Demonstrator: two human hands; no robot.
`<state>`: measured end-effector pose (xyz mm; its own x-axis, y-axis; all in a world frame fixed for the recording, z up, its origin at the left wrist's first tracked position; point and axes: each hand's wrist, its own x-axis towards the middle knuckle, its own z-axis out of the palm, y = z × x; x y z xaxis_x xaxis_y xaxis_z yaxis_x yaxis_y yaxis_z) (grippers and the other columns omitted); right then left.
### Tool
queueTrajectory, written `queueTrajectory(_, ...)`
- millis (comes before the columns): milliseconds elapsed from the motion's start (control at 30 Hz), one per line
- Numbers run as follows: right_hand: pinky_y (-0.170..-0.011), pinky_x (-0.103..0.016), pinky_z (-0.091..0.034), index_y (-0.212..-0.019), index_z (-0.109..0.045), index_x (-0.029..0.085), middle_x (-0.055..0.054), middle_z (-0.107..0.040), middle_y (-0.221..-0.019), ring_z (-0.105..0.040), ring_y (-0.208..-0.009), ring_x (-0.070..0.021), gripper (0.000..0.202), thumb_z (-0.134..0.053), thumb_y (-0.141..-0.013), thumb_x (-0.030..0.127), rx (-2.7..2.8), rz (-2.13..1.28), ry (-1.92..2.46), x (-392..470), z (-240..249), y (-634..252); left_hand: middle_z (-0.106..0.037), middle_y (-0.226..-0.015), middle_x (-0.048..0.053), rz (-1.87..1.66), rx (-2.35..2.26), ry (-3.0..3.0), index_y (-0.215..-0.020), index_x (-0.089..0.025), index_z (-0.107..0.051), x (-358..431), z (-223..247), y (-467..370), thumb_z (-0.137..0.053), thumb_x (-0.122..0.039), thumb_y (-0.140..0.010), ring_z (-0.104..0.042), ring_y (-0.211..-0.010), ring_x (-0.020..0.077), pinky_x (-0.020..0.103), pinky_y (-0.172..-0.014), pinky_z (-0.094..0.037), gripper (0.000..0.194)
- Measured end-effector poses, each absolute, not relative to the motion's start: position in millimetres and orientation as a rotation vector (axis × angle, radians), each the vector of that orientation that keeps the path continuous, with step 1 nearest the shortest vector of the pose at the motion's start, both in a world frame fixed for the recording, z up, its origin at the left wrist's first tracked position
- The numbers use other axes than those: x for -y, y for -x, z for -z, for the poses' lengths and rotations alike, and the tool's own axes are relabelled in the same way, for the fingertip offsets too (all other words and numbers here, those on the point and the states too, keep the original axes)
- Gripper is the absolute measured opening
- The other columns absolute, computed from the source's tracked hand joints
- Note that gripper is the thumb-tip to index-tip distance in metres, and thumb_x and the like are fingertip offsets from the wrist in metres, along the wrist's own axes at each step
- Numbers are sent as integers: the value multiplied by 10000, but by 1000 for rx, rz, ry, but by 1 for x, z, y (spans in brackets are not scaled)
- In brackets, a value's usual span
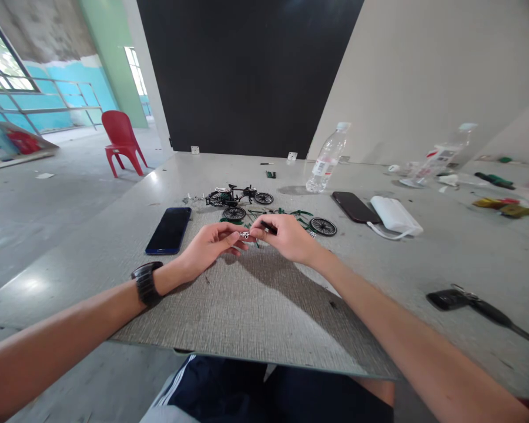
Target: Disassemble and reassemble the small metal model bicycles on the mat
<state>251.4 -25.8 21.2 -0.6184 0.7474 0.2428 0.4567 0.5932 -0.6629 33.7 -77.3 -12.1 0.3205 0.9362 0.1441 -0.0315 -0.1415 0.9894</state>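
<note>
Between the fingertips of both hands is a small silvery part (244, 234), too small to make out fully. My left hand (214, 244) pinches its left side with thumb and fingers. On its right side are the fingers of my right hand (283, 235), which also hold a thin black tool (268, 227). Just beyond the hands a black miniature bicycle (235, 195) lies on the grey table (229, 311). Loose wheels, one at the left (234, 213) and one at the right (323, 227), lie near green frame parts (302, 214), partly hidden by my right hand.
A blue-black phone (168, 230) lies left of the hands. To the right are a dark phone (355, 207), a white power bank (395, 215), a clear bottle (327, 160) and a key fob (448, 299). A black panel (247, 76) stands behind; a red chair (122, 138) is farther left.
</note>
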Motion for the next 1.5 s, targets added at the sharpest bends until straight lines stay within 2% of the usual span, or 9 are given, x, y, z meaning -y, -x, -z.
queueTrajectory(133,-639,-302,-325,-851,-711,196,-9,-647,-719,-473,-622,-130,361,-609,-961,525,2315,-746,964,26,-21,-250,-762,-1076,138,-1062,-905,-1454,-1128,-117,-701,77,12,-34,-654,-382,-956,-717,-907,187,320,-805,-564,319)
queueTrajectory(333,-639,-293,-343,-852,-694,189,-20,-686,-756,-503,-628,-128,279,-606,-978,422,2339,-732,940,27,-19,-249,-770,-1040,119,-1075,-928,-1442,-1080,-125,-704,78,10,-34,-634,-322,-952,-727,-886,181,322,-803,-569,245)
queueTrajectory(467,-619,-294,-332,-864,-702,197,-6,-663,-719,-473,-592,-122,319,-590,-992,467,2335,-694,947,27,-18,-249,-779,-983,101,-1069,-989,-1494,-1017,-135,-719,77,10,-35,-654,-321,-933,-736,-912,189,329,-844,-568,215)
queueTrajectory(567,-612,-293,-333,-915,-704,210,-4,-671,-752,-473,-592,-121,316,-614,-979,506,2333,-674,935,29,-19,-248,-779,-914,83,-1044,-1024,-1576,-941,-141,-721,75,15,-34,-690,-318,-901,-740,-865,185,313,-813,-565,184)
queueTrajectory(733,-651,-296,-356,-923,-708,218,-9,-693,-786,-519,-636,-132,252,-630,-979,451,2358,-599,892,35,-22,-245,-796,-930,69,-941,-1025,-1671,-1013,-164,-755,71,21,-30,-659,-317,-917,-748,-872,182,304,-817,-568,204)
queueTrajectory(900,-674,-290,-364,-909,-707,216,-3,-708,-794,-529,-649,-131,196,-649,-970,394,2365,-602,859,37,-23,-244,-805,-897,60,-884,-1021,-1665,-992,-170,-776,73,18,-29,-662,-290,-901,-748,-837,170,293,-818,-575,189)
queueTrajectory(1133,-683,-296,-367,-914,-706,216,-12,-710,-813,-536,-662,-135,283,-620,-979,478,2343,-639,861,38,-24,-243,-810,-950,78,-914,-980,-1648,-995,-168,-770,73,18,-31,-672,-304,-901,-756,-877,185,315,-844,-587,193)
queueTrajectory(1233,-683,-299,-364,-909,-707,219,-18,-714,-823,-536,-665,-140,309,-614,-976,506,2339,-674,864,40,-25,-242,-807,-910,79,-886,-976,-1648,-960,-169,-774,73,18,-31,-692,-317,-895,-757,-861,190,319,-843,-587,181)
queueTrajectory(1500,-674,-297,-359,-911,-718,217,-10,-721,-821,-526,-653,-131,276,-649,-964,480,2315,-709,840,39,-23,-243,-809,-986,81,-868,-956,-1621,-1017,-182,-800,77,13,-33,-672,-310,-896,-757,-907,185,308,-883,-576,217)
